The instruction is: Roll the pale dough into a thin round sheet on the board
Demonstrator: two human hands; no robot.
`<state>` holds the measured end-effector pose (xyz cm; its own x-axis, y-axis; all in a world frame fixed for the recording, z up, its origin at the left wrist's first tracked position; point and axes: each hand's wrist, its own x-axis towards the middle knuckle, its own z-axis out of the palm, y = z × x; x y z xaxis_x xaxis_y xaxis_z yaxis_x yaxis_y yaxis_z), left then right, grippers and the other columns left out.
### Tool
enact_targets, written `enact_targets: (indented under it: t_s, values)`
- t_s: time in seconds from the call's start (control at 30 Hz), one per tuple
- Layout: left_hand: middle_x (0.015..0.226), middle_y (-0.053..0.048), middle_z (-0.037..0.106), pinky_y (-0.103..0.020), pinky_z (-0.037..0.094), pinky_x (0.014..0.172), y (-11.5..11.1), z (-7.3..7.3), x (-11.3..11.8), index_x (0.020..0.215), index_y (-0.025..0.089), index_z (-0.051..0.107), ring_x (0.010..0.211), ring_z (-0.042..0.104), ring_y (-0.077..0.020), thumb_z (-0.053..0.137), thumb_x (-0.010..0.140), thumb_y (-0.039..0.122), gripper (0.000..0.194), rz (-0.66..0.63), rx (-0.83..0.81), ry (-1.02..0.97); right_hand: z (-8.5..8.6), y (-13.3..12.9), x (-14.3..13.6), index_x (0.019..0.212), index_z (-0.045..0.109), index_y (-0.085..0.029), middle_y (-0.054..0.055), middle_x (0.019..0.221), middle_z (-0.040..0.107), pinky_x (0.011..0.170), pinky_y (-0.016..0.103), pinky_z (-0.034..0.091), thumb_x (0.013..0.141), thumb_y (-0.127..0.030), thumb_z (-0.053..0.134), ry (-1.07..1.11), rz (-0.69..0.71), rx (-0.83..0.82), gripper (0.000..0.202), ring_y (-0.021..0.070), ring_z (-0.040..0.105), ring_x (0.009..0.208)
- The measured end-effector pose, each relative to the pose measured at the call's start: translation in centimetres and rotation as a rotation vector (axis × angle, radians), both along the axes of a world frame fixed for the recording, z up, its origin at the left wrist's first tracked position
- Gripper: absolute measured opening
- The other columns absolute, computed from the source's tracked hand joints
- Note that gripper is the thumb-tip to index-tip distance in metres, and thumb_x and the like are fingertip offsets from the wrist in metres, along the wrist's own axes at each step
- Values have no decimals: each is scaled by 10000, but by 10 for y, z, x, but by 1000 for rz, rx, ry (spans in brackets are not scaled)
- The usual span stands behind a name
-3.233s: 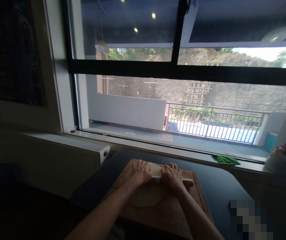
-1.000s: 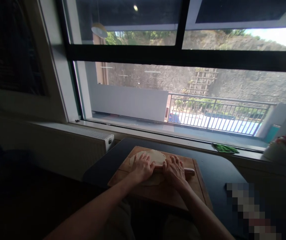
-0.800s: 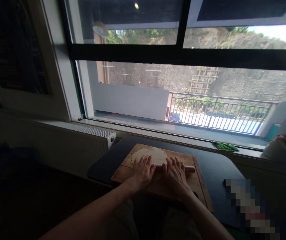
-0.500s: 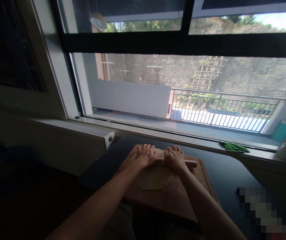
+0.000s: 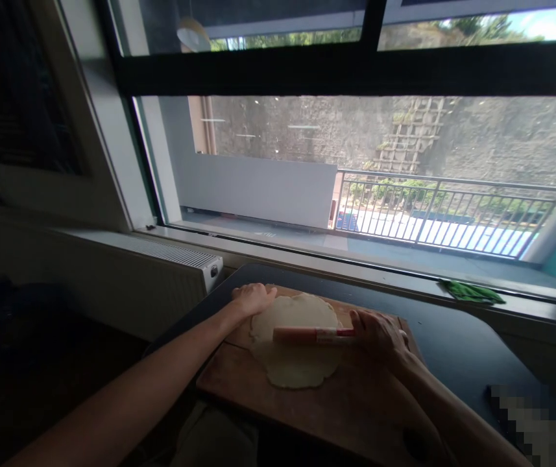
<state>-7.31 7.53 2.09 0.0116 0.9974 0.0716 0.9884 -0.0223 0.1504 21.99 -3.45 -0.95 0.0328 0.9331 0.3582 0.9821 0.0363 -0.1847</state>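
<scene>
A pale, round sheet of dough (image 5: 297, 370) with an uneven edge lies flat on a wooden board (image 5: 326, 405). Across the dough rests a rolling pin (image 5: 294, 335), its right part banded in red and white. My right hand (image 5: 379, 332) is closed round the pin's right end, over the right side of the board. At the board's far left edge is my left hand (image 5: 254, 299), its fingers curled over the rim, off the pin and beside the dough. Shadow hides part of those fingers.
The board sits on a dark table (image 5: 462, 344) with rounded corners, against a window sill. A green cloth (image 5: 472, 292) lies on the sill to the right. Left of the table stands a white radiator (image 5: 180, 272). A blurred-out item (image 5: 525, 421) is at the lower right.
My left hand has come off the rolling pin and moved left to the board's edge. My right hand has slid right to the pin's end, and more of the dough shows.
</scene>
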Motion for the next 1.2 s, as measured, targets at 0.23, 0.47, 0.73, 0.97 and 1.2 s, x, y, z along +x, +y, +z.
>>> enact_targets:
  t_s: [0.23,0.47,0.73,0.97,1.2]
  values:
    - [1124,-210,602,-458,322,932,-16,-4,33,972,95,665,1112,493,-338,380,777,527,553,-1,98,48,-5,-21,6,689,560,-228,-8,709,617,671,257,309,907,-306,291,-35,104,80,355,123,540,677]
    - [1050,-198,641,-416,426,821,-12,-7,32,1040,99,620,1004,581,-323,400,784,505,528,16,46,-33,-6,-21,4,654,507,-228,-11,681,605,640,256,304,906,-288,283,-32,142,102,342,121,526,634]
    - [983,-129,675,-275,468,686,3,5,24,907,131,648,902,629,-254,449,764,499,442,-79,-69,-108,-10,-22,3,653,492,-224,9,696,604,664,259,316,886,-275,288,-26,127,130,314,129,520,647]
    - [1011,-148,641,-347,442,775,-23,-8,42,1012,127,572,947,602,-257,274,882,330,383,-124,98,-73,-12,-21,5,660,521,-240,17,687,603,647,272,326,895,-299,257,-16,142,136,359,144,521,636]
    - [887,-74,662,-362,403,859,-13,0,46,967,228,583,904,600,-241,357,857,456,340,-494,125,43,6,-24,-2,610,491,-234,-18,614,586,587,270,264,913,-315,265,-46,206,72,387,123,513,578]
